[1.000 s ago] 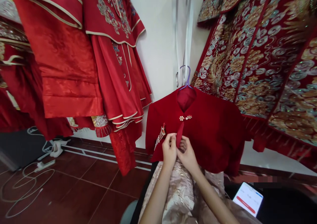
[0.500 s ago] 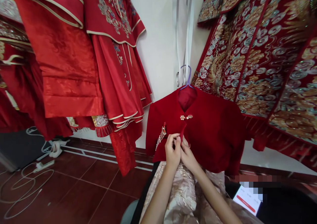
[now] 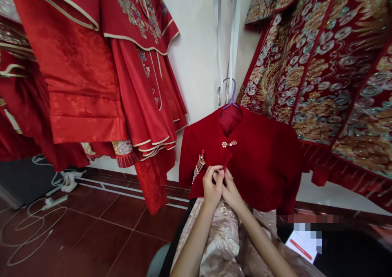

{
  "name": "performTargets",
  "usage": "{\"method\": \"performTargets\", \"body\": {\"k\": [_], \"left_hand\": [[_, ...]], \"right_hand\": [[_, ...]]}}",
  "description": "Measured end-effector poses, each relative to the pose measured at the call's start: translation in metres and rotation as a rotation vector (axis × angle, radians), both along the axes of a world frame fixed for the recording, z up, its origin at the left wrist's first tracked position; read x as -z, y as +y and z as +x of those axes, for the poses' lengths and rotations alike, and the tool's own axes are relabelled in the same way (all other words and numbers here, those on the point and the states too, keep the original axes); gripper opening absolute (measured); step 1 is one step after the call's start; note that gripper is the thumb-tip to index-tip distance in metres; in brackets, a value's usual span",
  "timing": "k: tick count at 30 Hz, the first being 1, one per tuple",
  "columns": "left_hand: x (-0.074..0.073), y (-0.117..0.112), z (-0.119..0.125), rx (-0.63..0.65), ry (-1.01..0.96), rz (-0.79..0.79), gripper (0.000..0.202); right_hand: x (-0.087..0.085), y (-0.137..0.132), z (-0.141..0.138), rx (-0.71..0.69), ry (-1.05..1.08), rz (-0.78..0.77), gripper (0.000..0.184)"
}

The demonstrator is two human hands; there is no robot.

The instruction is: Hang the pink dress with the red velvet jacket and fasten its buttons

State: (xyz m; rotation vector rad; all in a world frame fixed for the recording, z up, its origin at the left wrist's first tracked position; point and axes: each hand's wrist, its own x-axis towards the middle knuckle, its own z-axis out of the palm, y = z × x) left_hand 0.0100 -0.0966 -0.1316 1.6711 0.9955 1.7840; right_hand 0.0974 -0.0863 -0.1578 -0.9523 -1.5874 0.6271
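Note:
A dark red velvet jacket [image 3: 260, 158] hangs in front of me on a purple hanger [image 3: 232, 99]. Its front edge is pinched between the fingers of my left hand [image 3: 212, 185] and my right hand [image 3: 231, 191], which meet at the lower front opening. Both hands are closed, fingertips nearly touching; any small fastener between them is hidden. Above them a beaded flower clasp [image 3: 229, 144] joins the jacket near the neck. To the left, a brooch with dangling beads [image 3: 200, 162] is on the jacket front. Beneath my forearms lies shiny pale gold fabric [image 3: 220, 236].
Red embroidered garments hang on the left [image 3: 82, 77] and right [image 3: 318, 72]. A white metal stand [image 3: 225, 44] rises behind the jacket. Cables, a power strip [image 3: 54, 202] and white shoes [image 3: 70, 182] lie on the tiled floor. A lit phone [image 3: 301, 244] is at lower right.
My fingers have shifted slightly at the jacket's edge, still gripping it, with the right fingers drawn closer to the left. The view has moved a little.

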Motion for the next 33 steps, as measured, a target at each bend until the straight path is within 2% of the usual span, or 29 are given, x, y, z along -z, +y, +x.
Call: {"method": "performTargets", "body": {"k": [6,13,22,26,30,33], "left_hand": [[-0.005,-0.006,0.001,0.034,-0.044,-0.032,0.025],[-0.005,-0.007,0.001,0.052,-0.069,-0.029,0.026],[-0.006,-0.008,0.002,0.046,-0.063,-0.036,0.025],[-0.006,-0.006,0.002,0.012,-0.006,-0.035,0.022],[-0.006,-0.006,0.001,-0.019,0.041,-0.024,0.023],[-0.006,-0.013,0.005,-0.136,0.133,0.050,0.023]], "right_hand": [[-0.003,0.000,0.007,-0.024,0.063,0.030,0.040],[0.003,0.005,0.009,-0.019,0.147,-0.059,0.041],[-0.002,0.002,0.008,-0.067,0.231,-0.085,0.041],[-0.003,0.003,0.009,-0.078,0.213,-0.078,0.041],[-0.014,0.001,0.018,-0.124,0.187,-0.122,0.044],[-0.026,-0.003,0.031,-0.146,0.143,-0.202,0.046]]}}
